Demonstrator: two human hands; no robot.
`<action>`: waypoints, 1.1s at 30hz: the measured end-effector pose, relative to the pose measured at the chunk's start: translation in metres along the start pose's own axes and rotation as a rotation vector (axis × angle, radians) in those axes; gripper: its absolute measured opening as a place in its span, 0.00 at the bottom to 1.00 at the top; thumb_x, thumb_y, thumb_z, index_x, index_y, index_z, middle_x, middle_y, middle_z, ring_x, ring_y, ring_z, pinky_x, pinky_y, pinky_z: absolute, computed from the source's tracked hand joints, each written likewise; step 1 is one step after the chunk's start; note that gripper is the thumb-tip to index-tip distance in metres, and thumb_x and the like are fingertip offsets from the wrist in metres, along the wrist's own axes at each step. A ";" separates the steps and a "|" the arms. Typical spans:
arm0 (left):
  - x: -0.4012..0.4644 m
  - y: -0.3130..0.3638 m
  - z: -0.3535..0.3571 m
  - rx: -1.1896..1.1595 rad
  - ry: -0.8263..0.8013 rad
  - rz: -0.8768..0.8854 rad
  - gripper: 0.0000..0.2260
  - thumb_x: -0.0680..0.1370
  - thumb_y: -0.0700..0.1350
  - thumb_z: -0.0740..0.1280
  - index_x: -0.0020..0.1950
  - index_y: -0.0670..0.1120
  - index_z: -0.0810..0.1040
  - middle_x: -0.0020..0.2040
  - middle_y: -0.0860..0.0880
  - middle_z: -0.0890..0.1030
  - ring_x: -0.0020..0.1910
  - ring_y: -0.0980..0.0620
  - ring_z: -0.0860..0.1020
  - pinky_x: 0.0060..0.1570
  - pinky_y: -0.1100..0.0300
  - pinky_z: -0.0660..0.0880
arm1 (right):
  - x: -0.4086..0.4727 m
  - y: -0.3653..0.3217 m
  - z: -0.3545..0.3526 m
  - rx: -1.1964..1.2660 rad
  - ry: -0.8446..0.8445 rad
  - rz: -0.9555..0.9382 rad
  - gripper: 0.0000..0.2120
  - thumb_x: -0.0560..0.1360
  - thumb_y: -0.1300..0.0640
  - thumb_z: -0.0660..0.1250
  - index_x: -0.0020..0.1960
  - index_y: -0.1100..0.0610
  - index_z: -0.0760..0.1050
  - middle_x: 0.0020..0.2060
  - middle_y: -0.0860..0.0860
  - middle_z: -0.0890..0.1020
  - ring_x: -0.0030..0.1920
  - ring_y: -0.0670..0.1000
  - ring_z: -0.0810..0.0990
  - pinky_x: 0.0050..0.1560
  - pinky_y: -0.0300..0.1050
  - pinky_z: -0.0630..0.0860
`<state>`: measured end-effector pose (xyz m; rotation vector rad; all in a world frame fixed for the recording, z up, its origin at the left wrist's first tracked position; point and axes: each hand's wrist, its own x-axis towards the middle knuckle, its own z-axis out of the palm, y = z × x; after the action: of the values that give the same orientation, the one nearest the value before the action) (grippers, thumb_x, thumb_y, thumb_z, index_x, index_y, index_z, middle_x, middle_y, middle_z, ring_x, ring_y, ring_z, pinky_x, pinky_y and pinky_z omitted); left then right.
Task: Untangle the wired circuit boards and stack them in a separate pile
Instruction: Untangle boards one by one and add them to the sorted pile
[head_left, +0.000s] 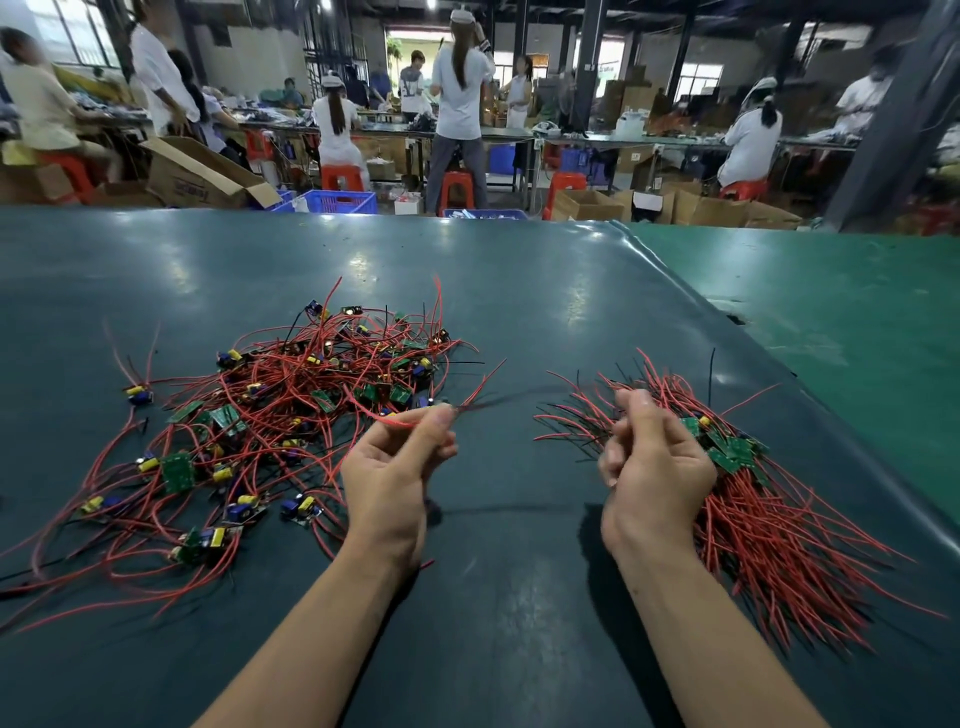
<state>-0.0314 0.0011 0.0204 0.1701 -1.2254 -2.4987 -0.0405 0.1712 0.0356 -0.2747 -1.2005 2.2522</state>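
On the dark green worktop (519, 291) we see two heaps, the tangled pile (291, 415) left and stacked pile (769, 499) right, our left hand (395, 467) pinching a red wire (384, 420), our right hand (654, 467) loosely curled, empty.

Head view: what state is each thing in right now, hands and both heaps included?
Left hand: raised, fingers pinching wires, which are motion-blurred.
Right hand: raised, fingers loosely curled, holding nothing visible.
Tangled pile: loose, wires crossing every way, boards scattered.
Sorted pile: boards bunched together, wires lying roughly parallel.
Table: covered by a dark mat.
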 end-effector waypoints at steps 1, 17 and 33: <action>0.003 0.004 -0.002 -0.072 0.039 -0.015 0.09 0.67 0.39 0.73 0.45 0.39 0.79 0.34 0.48 0.81 0.31 0.56 0.78 0.35 0.66 0.77 | 0.004 -0.002 -0.003 0.008 0.035 -0.026 0.12 0.79 0.61 0.66 0.37 0.59 0.77 0.25 0.46 0.76 0.20 0.43 0.65 0.20 0.34 0.57; -0.014 -0.005 -0.002 0.810 -0.317 0.850 0.13 0.78 0.37 0.66 0.62 0.47 0.78 0.53 0.50 0.80 0.53 0.56 0.79 0.54 0.64 0.75 | -0.037 0.017 0.005 -0.504 -0.658 -0.165 0.13 0.71 0.45 0.70 0.55 0.45 0.80 0.40 0.44 0.82 0.34 0.42 0.74 0.37 0.44 0.70; -0.010 -0.010 -0.008 1.255 -0.411 0.955 0.15 0.75 0.47 0.70 0.60 0.43 0.82 0.51 0.48 0.81 0.51 0.52 0.76 0.53 0.49 0.68 | -0.028 0.018 0.007 -0.237 -0.493 0.150 0.09 0.79 0.61 0.66 0.43 0.60 0.82 0.29 0.51 0.78 0.25 0.47 0.72 0.20 0.37 0.67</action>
<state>-0.0224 0.0042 0.0075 -0.5265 -2.1637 -0.7618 -0.0273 0.1422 0.0224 0.1182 -1.7571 2.3841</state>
